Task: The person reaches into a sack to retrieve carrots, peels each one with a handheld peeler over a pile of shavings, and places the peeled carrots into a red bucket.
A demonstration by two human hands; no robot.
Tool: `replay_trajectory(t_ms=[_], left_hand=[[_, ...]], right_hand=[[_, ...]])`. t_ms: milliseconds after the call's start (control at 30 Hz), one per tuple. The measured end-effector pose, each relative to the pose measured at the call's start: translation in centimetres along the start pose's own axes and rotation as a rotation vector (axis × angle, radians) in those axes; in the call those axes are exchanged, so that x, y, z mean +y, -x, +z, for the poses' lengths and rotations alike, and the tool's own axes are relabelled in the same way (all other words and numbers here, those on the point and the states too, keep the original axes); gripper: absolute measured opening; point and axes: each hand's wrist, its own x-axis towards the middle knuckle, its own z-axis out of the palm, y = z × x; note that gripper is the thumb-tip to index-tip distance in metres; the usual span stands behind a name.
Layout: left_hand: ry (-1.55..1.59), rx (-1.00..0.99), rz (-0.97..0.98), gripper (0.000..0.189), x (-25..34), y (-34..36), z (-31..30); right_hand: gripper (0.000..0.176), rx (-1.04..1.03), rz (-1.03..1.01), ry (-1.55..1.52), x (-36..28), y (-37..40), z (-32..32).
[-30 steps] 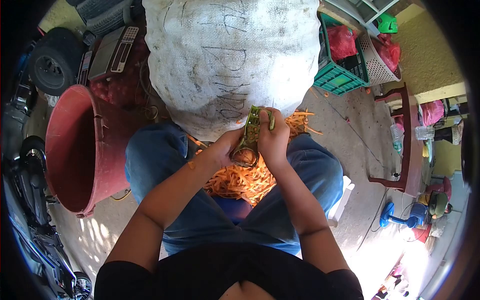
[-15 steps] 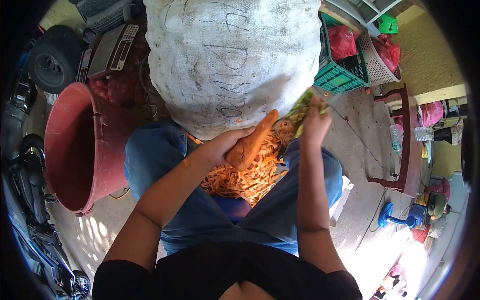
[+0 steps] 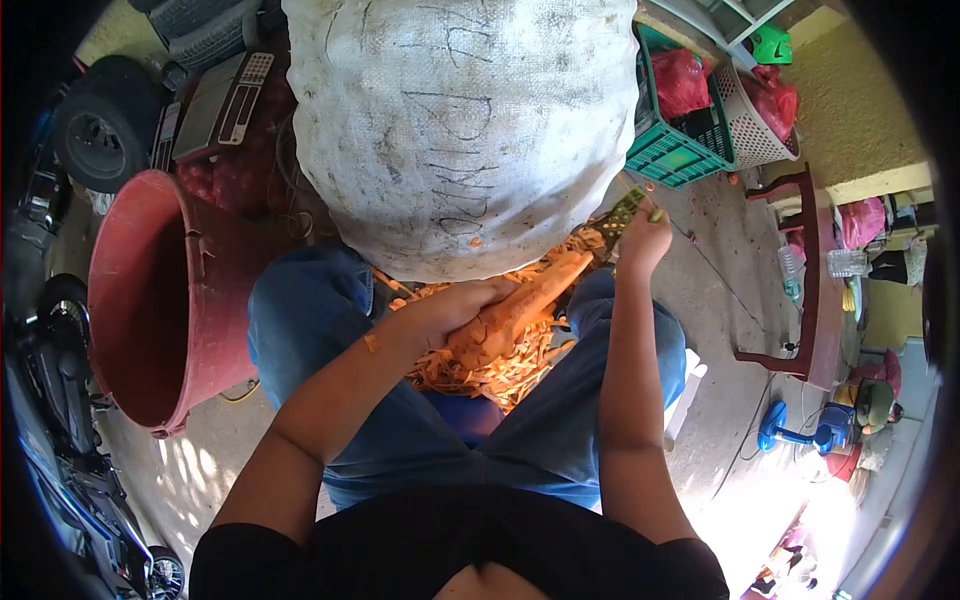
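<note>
My left hand (image 3: pixel 462 306) is wrapped round the thick end of a large carrot (image 3: pixel 520 310), whose narrow end points up and to the right. Beyond that tip, my right hand (image 3: pixel 645 235) is closed on a green and yellow patterned tool (image 3: pixel 622 213), partly hidden by my fingers; its exact shape is unclear. Below the carrot, between my knees, lies a heap of orange peelings (image 3: pixel 490 375). A small orange scrap sticks to my left forearm.
A big white sack (image 3: pixel 460 130) stands in front of me. On the left are a red bin (image 3: pixel 215 290), a scale (image 3: pixel 222 105) and a tire (image 3: pixel 105 125). On the right are a green crate (image 3: pixel 685 155), a white basket (image 3: pixel 755 125) and a blue fan (image 3: pixel 800 435).
My right hand has shifted slightly up and right, with the patterned tool further from the carrot. The carrot has tilted lower and to the right in my left hand.
</note>
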Motion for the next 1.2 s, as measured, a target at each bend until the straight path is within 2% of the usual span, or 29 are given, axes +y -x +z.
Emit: replay_trajectory(t_ms=[67, 100, 167, 233, 267, 300, 400, 533, 567, 633, 700, 767, 800, 867, 900, 967, 1033, 1100, 1167, 1200], left_hand=[[0.05, -0.051, 0.049, 0.034, 0.6, -0.1, -0.3], [0.103, -0.098, 0.1, 0.034, 1.0, -0.1, -0.4], [0.16, -0.02, 0.08, 0.034, 1.2, -0.7, -0.6], [0.211, 0.056, 0.057, 0.034, 0.9, -1.6, -1.4], [0.232, 0.042, 0.129, 0.033, 0.3, -2.5, -2.3], [0.255, 0.027, 0.201, 0.031, 0.1, -2.9, -2.7], [0.337, 0.052, 0.167, 0.03, 0.6, -2.2, -1.6], [0.297, 0.102, 0.206, 0.03, 0.6, -1.8, -0.6], [0.212, 0.056, 0.213, 0.031, 0.3, -2.3, -0.9], [0.125, 0.011, 0.217, 0.032, 0.2, -2.1, -0.9], [-0.085, 0.059, -0.021, 0.034, 0.0, -0.6, 0.1], [-0.155, 0.051, 0.027, 0.034, 0.2, 0.3, 0.6], [-0.059, 0.021, 0.022, 0.035, 0.3, 0.1, 0.4], [0.046, -0.013, 0.015, 0.035, 0.3, -0.1, -0.1], [0.068, -0.027, 0.057, 0.036, 0.6, -0.3, -0.4], [0.089, -0.038, 0.101, 0.036, 0.9, -0.4, -0.5], [0.192, 0.093, 0.138, 0.035, 1.0, -0.6, -0.2], [0.256, 0.163, 0.121, 0.034, 1.4, -0.9, 0.2], [0.324, 0.236, 0.104, 0.032, 1.1, -1.1, 0.0], [0.365, 0.166, 0.146, 0.031, 0.8, -1.2, -0.3]], right_hand=[[0.022, 0.127, 0.008, -0.262, 0.0, -0.2, 0.0], [0.022, 0.126, 0.006, -0.264, -0.6, 0.4, -0.3], [0.023, -0.147, 0.005, -0.374, -3.1, 2.9, -1.1], [0.023, -0.236, 0.147, -0.589, -5.2, 5.7, -0.6], [0.023, -0.313, 0.028, -0.601, -5.2, 7.0, -0.3], [0.023, -0.389, -0.093, -0.608, -5.2, 8.1, -0.2], [0.017, -0.386, -0.32, -0.425, -6.2, 10.3, -0.1], [0.014, -0.348, -0.363, -0.34, -5.2, 10.2, 0.0], [0.014, -0.35, -0.364, -0.343, -4.5, 9.7, 0.4], [0.011, -0.178, -0.392, -0.203, -3.1, 7.4, 0.6], [0.014, -0.047, -0.14, -0.078, -1.5, 2.5, 0.3], [0.019, 0.124, 0.051, 0.08, -0.8, -0.8, -0.9], [0.019, 0.125, 0.05, 0.079, -0.7, -1.2, -1.1], [0.022, 0.163, 0.002, -0.319, -0.4, -1.2, -1.8], [0.022, 0.161, -0.001, -0.318, -0.9, -0.6, -1.9], [0.024, -0.182, 0.09, -0.503, -3.0, 2.3, -1.9], [0.024, -0.319, 0.17, -0.725, -4.4, 5.5, -1.0], [0.021, -0.481, -0.031, -0.554, -5.9, 8.2, -1.4], [0.018, -0.368, -0.341, -0.501, -6.3, 10.1, -0.6], [0.018, -0.37, -0.339, -0.499, -6.5, 10.4, -0.7]])
